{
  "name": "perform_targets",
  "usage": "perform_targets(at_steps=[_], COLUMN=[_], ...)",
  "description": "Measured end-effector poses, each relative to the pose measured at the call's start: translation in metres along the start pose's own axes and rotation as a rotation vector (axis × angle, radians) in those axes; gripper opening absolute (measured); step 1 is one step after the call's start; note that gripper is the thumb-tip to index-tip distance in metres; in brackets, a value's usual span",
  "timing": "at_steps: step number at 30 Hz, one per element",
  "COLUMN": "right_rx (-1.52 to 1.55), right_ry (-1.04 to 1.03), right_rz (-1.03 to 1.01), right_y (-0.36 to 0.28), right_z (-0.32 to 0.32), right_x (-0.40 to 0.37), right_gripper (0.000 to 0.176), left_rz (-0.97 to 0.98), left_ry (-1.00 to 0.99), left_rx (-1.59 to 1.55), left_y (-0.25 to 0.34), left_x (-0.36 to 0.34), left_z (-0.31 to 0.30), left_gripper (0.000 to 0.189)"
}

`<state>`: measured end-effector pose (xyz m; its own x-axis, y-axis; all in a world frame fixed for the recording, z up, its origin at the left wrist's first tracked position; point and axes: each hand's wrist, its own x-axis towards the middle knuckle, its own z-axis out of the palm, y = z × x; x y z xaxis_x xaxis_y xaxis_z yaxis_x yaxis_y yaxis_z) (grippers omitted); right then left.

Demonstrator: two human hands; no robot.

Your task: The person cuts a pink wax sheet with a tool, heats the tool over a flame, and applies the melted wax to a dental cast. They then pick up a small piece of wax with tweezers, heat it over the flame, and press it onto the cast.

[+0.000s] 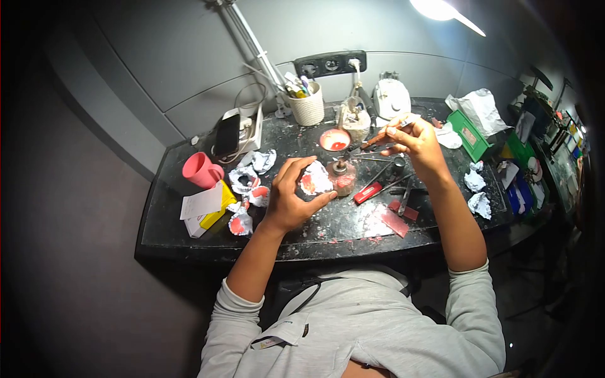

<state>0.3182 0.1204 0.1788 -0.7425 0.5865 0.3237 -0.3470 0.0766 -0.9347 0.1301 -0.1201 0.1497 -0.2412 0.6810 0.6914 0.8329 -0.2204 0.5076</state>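
Note:
My left hand is closed around a white plaster cast with red wax on it, held over the bench. In my right hand is a wax knife with a brown handle, pinched in the fingers, its blade pointing down and left. The blade overlaps the space beside a small dish of red wax. A glass spirit burner with a metal neck stands just right of the cast. Several metal tools and a red-handled knife lie under my right forearm's side.
Several plaster casts sit at left near a pink mug and a yellow box. Pink wax sheets lie at the front. A pen cup and a white device stand at the back; a green case is right.

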Motion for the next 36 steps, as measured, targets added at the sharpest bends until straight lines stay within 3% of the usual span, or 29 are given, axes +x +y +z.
perform_targets(at_steps=[11, 23, 36], right_rx=[-0.021, 0.111, 0.127], right_ry=[0.008, -0.177, -0.281], right_rz=[0.010, 0.060, -0.053], right_y=[-0.007, 0.001, 0.006], right_z=[0.002, 0.046, 0.053], right_x=[-0.002, -0.017, -0.025], right_gripper=[0.012, 0.013, 0.013], left_rz=[0.012, 0.053, 0.039], left_ry=[-0.003, -0.070, -0.084], left_rx=[-0.005, -0.013, -0.002], left_y=[-0.002, 0.001, -0.002], left_x=[-0.002, -0.004, -0.005], left_z=[-0.001, 0.004, 0.004], left_gripper=[0.070, 0.069, 0.069])
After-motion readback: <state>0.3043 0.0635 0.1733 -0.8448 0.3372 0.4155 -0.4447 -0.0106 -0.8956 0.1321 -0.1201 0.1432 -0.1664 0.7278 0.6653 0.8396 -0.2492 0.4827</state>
